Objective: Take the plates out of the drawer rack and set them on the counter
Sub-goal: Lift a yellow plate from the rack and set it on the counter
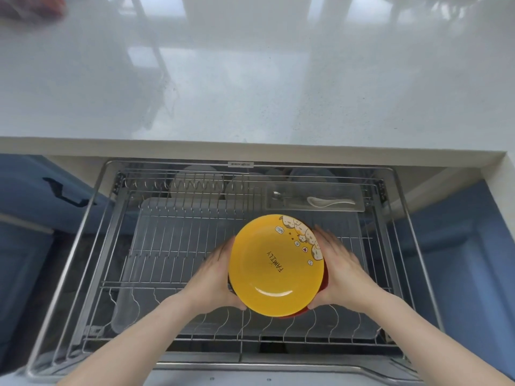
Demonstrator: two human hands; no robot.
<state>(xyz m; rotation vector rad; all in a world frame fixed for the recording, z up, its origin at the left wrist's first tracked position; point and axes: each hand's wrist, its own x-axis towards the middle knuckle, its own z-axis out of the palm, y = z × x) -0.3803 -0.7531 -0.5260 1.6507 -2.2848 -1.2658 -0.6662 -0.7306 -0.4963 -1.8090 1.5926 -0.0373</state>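
A yellow plate (274, 270) with cartoon figures and the word FAMILY faces up above the pulled-out wire drawer rack (156, 246). A red rim of another plate (324, 282) peeks out beneath it. My left hand (214, 277) grips the stack's left edge and my right hand (338, 270) grips its right edge. The white counter (250, 79) lies beyond the rack. More pale dishes (195, 181) stand at the rack's back, partly hidden under the counter edge.
A clear cutlery tray (315, 197) holding a white ceramic spoon (330, 202) and a metal spoon sits at the rack's back right. Blue cabinet fronts (459, 246) flank the drawer. A blurred reddish object (30, 8) lies on the counter's far left.
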